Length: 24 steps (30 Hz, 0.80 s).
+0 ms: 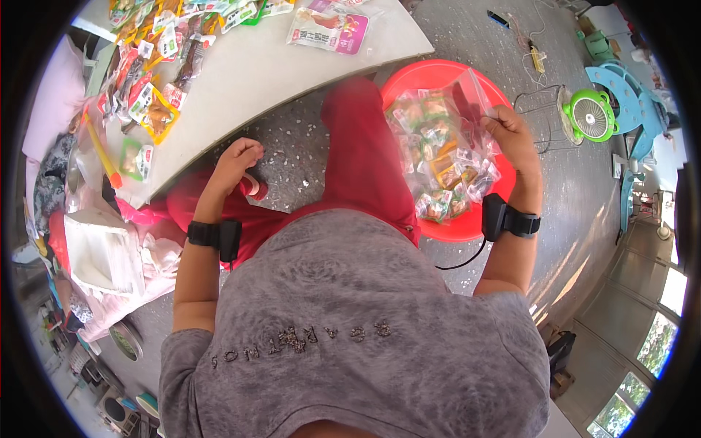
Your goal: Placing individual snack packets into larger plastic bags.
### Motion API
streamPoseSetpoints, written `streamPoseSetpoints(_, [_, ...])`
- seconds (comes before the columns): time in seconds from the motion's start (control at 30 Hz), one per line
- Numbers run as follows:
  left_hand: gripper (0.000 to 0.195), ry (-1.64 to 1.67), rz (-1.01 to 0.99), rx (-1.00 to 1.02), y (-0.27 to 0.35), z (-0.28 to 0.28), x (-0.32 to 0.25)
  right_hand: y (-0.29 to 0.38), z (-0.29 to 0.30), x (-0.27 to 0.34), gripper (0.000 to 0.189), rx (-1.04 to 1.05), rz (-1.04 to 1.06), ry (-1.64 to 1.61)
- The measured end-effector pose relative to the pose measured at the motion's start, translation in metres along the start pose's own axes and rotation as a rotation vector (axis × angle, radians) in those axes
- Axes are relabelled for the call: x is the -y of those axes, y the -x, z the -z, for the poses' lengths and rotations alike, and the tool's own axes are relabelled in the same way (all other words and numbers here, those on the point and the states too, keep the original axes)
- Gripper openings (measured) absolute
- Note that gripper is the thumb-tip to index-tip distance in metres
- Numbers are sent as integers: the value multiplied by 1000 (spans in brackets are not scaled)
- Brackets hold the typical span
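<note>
My right hand [505,131] pinches the edge of a clear plastic bag [475,98] over a round red plastic basin [405,74]. The basin holds several clear bags filled with small packaged snacks [446,172]. My left hand [241,156] hangs beside the edge of a white table [263,71], fingers curled, with nothing visible in it. Many colourful vacuum-packed snack pouches [156,112] are heaped at the table's left side. A flat printed bag, white and pink [328,30], lies near the table's far edge.
A yellow and orange stick-like object [101,148] lies at the table's left end. A white foam box [98,252] stands at my left. To the right are a green fan [590,116], a light-blue plastic chair [638,98] and a yellow power strip [536,57] with cables on the floor.
</note>
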<state>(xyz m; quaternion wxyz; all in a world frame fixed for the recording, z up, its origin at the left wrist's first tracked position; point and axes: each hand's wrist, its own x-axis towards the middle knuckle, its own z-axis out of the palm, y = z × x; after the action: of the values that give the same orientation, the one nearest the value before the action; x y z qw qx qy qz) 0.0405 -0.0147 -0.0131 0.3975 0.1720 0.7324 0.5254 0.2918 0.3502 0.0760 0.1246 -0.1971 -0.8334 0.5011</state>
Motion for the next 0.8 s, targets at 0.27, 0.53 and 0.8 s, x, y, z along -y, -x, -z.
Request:
streamPoseSetpoints(0.27, [12, 64, 276, -23, -10, 31, 123, 38, -31, -138, 12, -99, -501, 12])
streamPoseSetpoints(0.53, [11, -4, 311, -131, -3, 20, 108, 64, -46, -214, 15, -155, -420, 459])
streamPoseSetpoints(0.8, [11, 31, 268, -160, -2, 17, 97, 70, -59, -199, 15, -109, -469, 1002])
